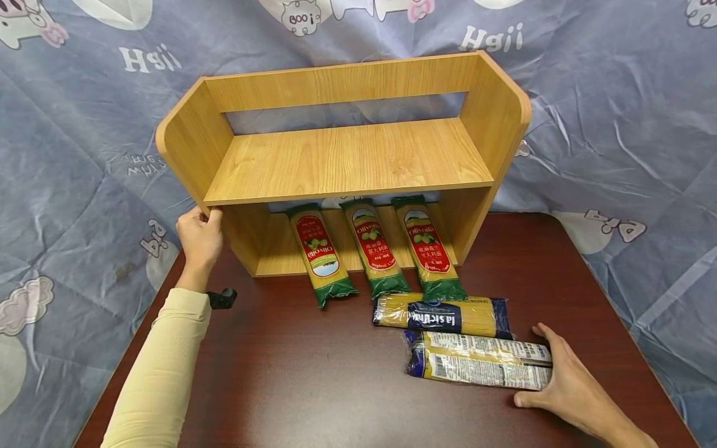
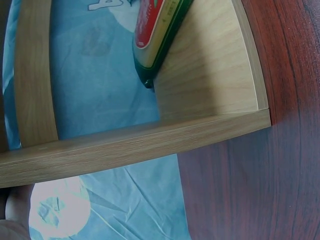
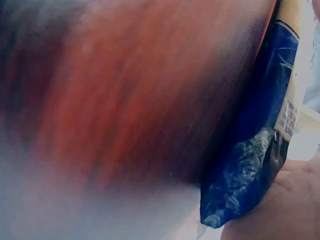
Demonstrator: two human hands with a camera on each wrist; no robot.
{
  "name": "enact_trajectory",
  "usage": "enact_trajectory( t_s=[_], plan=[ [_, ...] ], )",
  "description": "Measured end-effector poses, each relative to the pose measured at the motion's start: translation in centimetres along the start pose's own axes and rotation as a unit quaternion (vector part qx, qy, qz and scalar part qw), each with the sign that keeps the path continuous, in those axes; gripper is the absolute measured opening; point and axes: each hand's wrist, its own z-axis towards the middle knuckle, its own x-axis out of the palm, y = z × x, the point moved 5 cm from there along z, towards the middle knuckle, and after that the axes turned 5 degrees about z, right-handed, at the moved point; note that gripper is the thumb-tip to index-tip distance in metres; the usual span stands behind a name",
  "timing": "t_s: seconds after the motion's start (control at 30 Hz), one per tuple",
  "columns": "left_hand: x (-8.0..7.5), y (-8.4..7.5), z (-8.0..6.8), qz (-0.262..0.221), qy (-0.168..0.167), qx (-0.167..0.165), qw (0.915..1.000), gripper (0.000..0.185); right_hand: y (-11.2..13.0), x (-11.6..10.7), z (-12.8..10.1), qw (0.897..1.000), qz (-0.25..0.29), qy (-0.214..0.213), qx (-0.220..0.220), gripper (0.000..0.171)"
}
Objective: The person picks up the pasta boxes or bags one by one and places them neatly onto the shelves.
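The left hand [image 1: 200, 238] holds the side of the wooden shelf [image 1: 347, 163]. The right hand [image 1: 566, 373] grips the end of the nearest blue spaghetti pack [image 1: 476, 367], lying on the table [image 1: 291, 373].

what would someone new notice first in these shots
A wooden two-tier shelf stands at the back of the dark red table, with three green-and-red Olivoila spaghetti packets leaning out of its lower tier. The left hand grips the shelf's left side, and the right hand holds the nearer of two blue la Sicilia spaghetti packets.
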Motion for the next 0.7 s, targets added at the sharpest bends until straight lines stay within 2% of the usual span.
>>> enact_trajectory(
  t_s=[0.27, 0.7],
  plan=[
    [-0.05, 0.10, -0.15, 0.008, -0.004, 0.005, 0.9999, 0.019, -0.84, 0.10, -0.04, 0.999, -0.008, -0.002, -0.032, 0.141],
    [-0.02, -0.20, 0.04, 0.010, -0.008, 0.007, 0.9999, 0.018, -0.69, -0.34, 0.46, 0.993, -0.060, -0.042, -0.089, 0.125]
  ],
)
